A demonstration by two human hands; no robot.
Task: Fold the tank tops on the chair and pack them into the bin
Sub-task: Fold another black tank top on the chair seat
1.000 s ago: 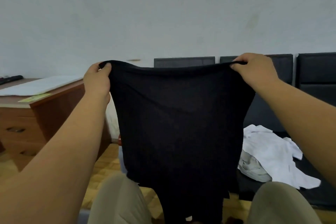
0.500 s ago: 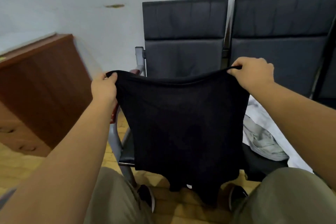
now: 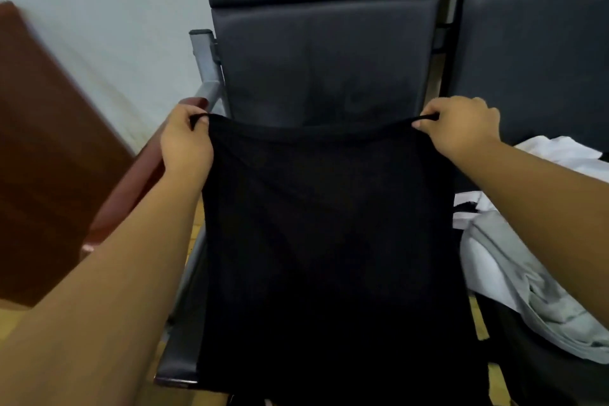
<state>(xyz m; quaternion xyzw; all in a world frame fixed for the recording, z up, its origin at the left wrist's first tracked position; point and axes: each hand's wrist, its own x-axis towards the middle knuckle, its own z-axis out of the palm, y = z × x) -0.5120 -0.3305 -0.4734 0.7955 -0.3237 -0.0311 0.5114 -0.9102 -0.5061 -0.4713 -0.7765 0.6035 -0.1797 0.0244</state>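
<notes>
A black tank top (image 3: 326,241) is stretched flat between both hands over the seat of a dark padded chair (image 3: 323,59). My left hand (image 3: 186,140) pinches its upper left corner. My right hand (image 3: 459,128) pinches the upper right corner. The cloth's lower part drapes down over the seat's front edge. A heap of white and grey tank tops (image 3: 527,260) lies on the neighbouring seat to the right. No bin is in view.
A second dark chair back (image 3: 534,53) stands at the right. A reddish-brown armrest (image 3: 131,175) and a metal frame post (image 3: 206,59) border the left side. A brown wooden desk (image 3: 43,158) stands further left. A pale wall is behind.
Both hands have lowered the black tank top from in front of the wall down onto the chair seat, and the view has tilted downward and come closer.
</notes>
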